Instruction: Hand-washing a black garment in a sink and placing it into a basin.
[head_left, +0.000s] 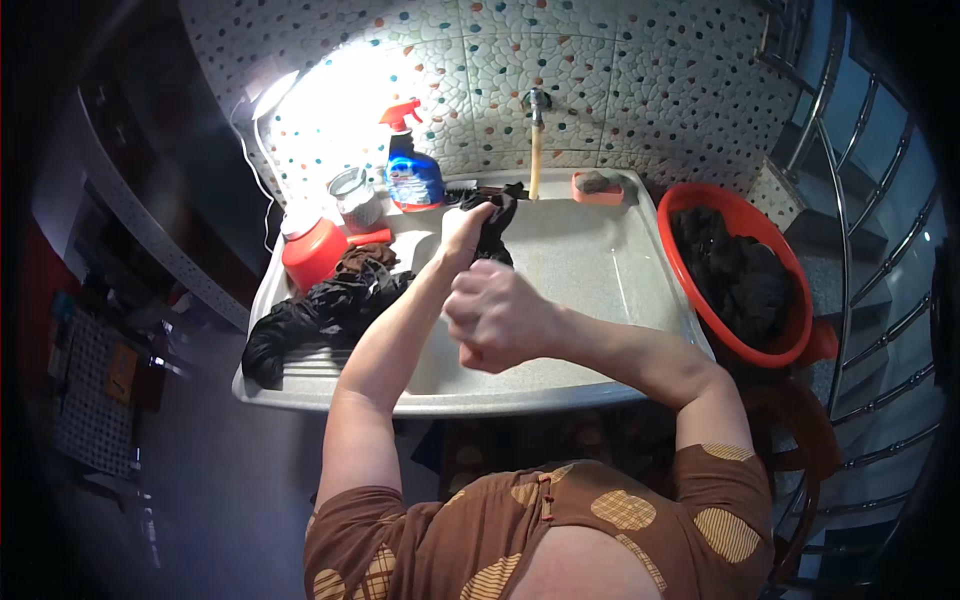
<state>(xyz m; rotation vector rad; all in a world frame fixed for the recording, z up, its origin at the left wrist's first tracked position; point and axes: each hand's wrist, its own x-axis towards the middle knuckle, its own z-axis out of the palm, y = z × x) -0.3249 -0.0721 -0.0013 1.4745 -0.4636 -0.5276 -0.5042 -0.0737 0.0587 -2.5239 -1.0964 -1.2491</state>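
A black cloth (491, 238) hangs bunched over the basin of a pale sink (577, 244). My left hand (461, 231) grips its upper part, thumb on top, near the back rim. Lower and closer to me, my right hand (501, 316) is curled into a fist, slightly blurred. The cloth runs down into the far side of this fist, where its lower end is hidden. A heap of wet-looking black clothes (330, 307) lies on the sink's ribbed left side, with a brown cloth (367, 256) behind it.
Along the back stand a blue spray bottle (412, 176), a clear cup (355, 201), a red plastic dipper (313, 251) and a pink soap dish (598, 189). A tap (536, 112) carries a hose. Right, a red tub (675, 255) holds dark clothes beside a metal railing (845, 225).
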